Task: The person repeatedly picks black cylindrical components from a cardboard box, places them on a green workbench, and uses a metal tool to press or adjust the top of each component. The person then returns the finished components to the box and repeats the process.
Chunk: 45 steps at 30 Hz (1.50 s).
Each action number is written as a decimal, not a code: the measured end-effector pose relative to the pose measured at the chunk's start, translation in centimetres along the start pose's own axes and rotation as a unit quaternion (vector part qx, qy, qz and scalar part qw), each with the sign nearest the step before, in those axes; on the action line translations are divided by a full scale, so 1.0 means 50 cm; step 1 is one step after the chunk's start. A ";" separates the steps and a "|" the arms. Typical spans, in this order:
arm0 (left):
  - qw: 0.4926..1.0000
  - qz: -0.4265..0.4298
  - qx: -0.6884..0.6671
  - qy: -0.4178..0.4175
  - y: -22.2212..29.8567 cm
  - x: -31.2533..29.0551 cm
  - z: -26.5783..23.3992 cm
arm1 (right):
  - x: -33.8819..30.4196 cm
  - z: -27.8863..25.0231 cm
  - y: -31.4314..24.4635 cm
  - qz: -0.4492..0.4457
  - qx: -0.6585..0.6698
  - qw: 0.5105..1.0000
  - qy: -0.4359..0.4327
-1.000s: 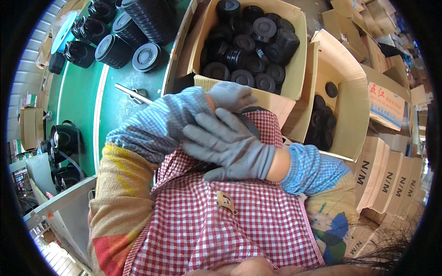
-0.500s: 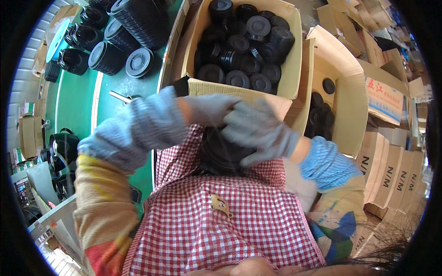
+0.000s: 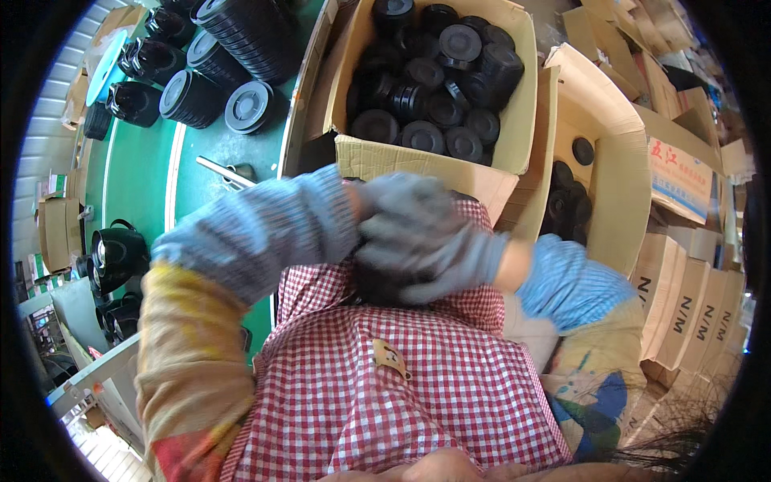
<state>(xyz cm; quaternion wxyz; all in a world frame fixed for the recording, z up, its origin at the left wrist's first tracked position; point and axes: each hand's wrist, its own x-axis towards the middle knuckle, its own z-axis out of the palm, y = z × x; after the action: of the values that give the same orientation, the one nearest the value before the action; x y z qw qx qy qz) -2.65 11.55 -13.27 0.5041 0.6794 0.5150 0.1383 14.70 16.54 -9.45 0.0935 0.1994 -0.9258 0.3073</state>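
Observation:
A dark round black part [image 3: 384,287] rests on my lap against the red checked apron [image 3: 385,386], mostly covered by my hands. My right hand [image 3: 430,245], in a grey knitted glove, lies across its top and is smeared by motion. Behind it, my left hand [image 3: 371,199] is gloved the same way, and its fingers are largely hidden by the right. Whether either hand grips the part or something small cannot be seen. Just beyond stands an open cardboard box [image 3: 426,163] full of round black lids [image 3: 422,136].
A second box [image 3: 622,173] with fewer black pieces stands to the right. On the green table [image 3: 132,173] at left are stacked black discs [image 3: 249,107], black pots [image 3: 132,104] and a metal rod [image 3: 225,171]. Flattened cartons [image 3: 679,309] line the far right.
My right hand has moved left and inward over the black part, now covering much of the left hand. The part is more hidden than before. The whole view has shifted slightly.

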 end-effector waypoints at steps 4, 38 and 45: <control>0.977 0.078 0.199 0.011 0.056 0.067 0.006 | 0.080 0.036 -0.056 -0.052 -0.106 0.989 0.092; 0.973 0.175 0.115 0.093 -0.051 -0.059 0.011 | -0.042 -0.008 0.100 0.031 0.017 0.992 -0.119; 0.986 -0.122 0.050 -0.106 -0.026 0.034 0.011 | 0.030 0.070 -0.026 0.062 -0.036 0.996 -0.052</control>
<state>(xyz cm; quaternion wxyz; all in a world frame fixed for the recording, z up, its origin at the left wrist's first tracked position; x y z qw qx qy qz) -2.24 12.64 -15.18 0.5341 0.6465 0.5444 -0.0230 13.70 13.02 -11.09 0.0336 0.1541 -0.9504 0.2680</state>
